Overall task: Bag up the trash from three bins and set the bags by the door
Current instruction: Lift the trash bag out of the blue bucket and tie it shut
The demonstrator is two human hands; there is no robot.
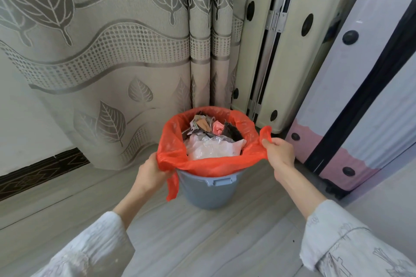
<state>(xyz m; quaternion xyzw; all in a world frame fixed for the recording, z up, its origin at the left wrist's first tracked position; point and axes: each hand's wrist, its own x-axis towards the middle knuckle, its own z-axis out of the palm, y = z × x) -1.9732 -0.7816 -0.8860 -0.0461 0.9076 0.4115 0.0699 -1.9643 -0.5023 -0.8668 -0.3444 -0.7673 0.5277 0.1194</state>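
Head view, looking down at a floor corner. Upper left of the frame: a beige curtain (108, 51) with a leaf pattern hangs to the grey plank floor (202, 243), with a dark patterned skirting strip (40, 171) at the far left edge. Lower left: the left hand (149, 173), in a pale sleeve (90, 249), has its fingers curled round the left edge of an orange trash bag (209, 164), a loose handle strip of the bag hanging down beside the wrist. Centre: the bag lines a grey-blue bin (207, 191) that stands on the floor just in front of the curtain; the bag's mouth is stretched open between the two hands, lifted slightly above the bin's rim on the near side. Inside lies mixed trash (211, 139): crumpled white plastic, a pink scrap, dark pieces. Right of centre: the right hand (280, 153) has its fingers pinched closed on the bag's right handle, pulled outward past the rim. Upper right: a cream suitcase (281, 47) stands upright behind the bin, and at the far right a lilac-and-pink suitcase (364, 96) stands beside it, nearer the camera.
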